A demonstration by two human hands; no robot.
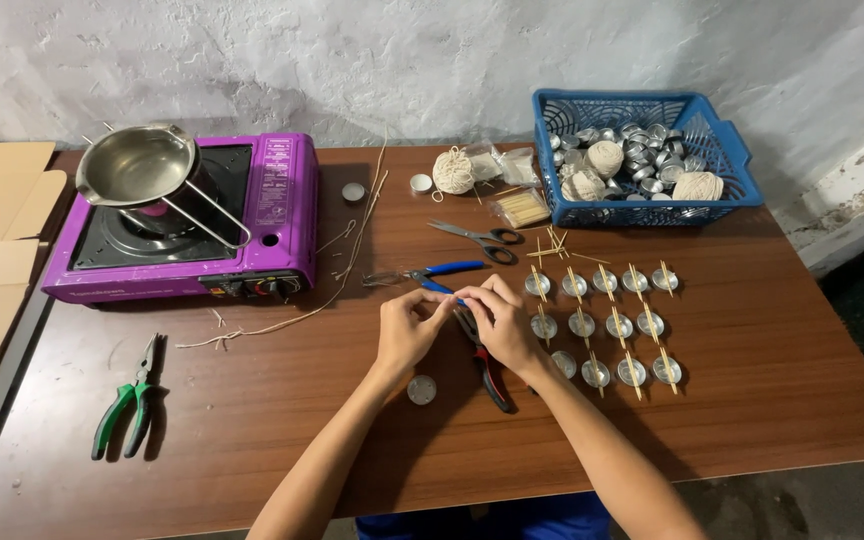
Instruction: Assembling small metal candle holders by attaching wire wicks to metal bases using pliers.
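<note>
Two bare hands meet at the middle of a brown wooden table (pixel 252 400), fingertips pinched together over something too small to make out, likely a wick or its metal tab. The left hand (pixel 407 328) and right hand (pixel 502 322) touch at the fingertips, both closed in a fine pinch. Under the right hand lie red-handled pliers (pixel 490 375), and just beyond the fingers lie blue-handled pliers (pixel 422 275). A single small metal cup (pixel 422 389) sits near the left wrist, within easy reach.

To the right, rows of small metal cups (pixel 607 325) are laid out in a neat grid, each with a thin wooden stick across its rim, seemingly to hold a wick centred. Farther back are scissors (pixel 477 238), a ball of cotton string (pixel 453 171), a bundle of sticks (pixel 522 209), and a blue plastic basket (pixel 732 150) filled with more cups and string balls.

At far left, a purple portable stove (pixel 287 190) holds a steel pouring pot (pixel 137 165). Green-handled pliers (pixel 130 398) lie at near left, and loose string (pixel 282 320) trails across the table
</note>
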